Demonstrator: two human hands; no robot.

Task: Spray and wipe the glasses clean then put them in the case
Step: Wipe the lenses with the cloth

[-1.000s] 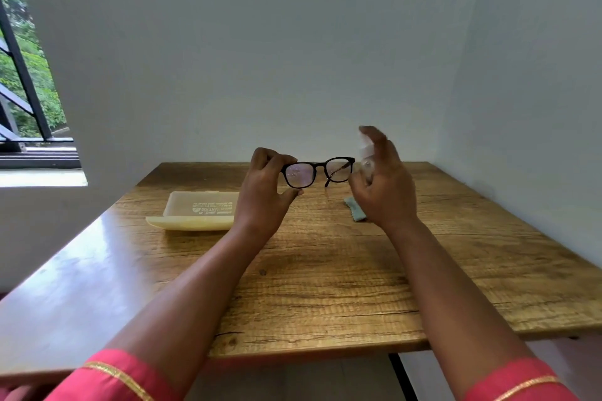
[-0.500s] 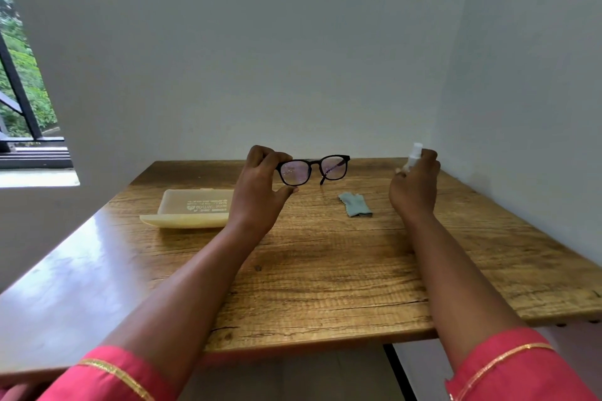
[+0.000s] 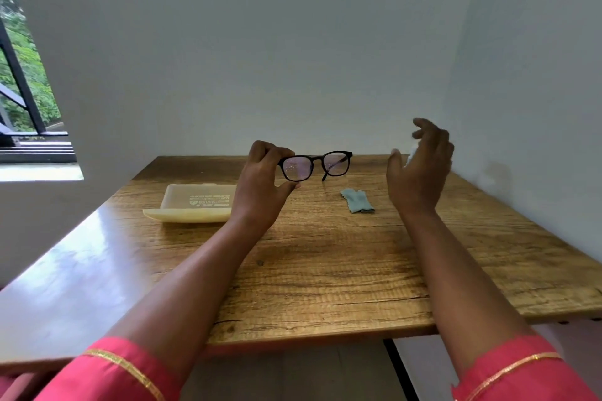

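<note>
Spraying stage done or nearly done, judging by droplets on the lenses; wiping not yet started.

Table (image 3: pixel 325 270) fills the lower half of the frame. Case (image 3: pixel 198 203) lies at centre left, apparently open, well apart from the cloth. Left hand (image 3: pixel 262 185) pinches the glasses (image 3: pixel 317 164) by one end of the frame, holding them above the table at frame centre. Right hand (image 3: pixel 420 166), at centre right, has loosely spread fingers; a small white object, probably the spray bottle (image 3: pixel 411 155), shows behind it, and contact cannot be determined. Cloth (image 3: pixel 356 201) lies on the table just below the glasses. Next move probably requires the right hand to pick up the cloth.
</note>
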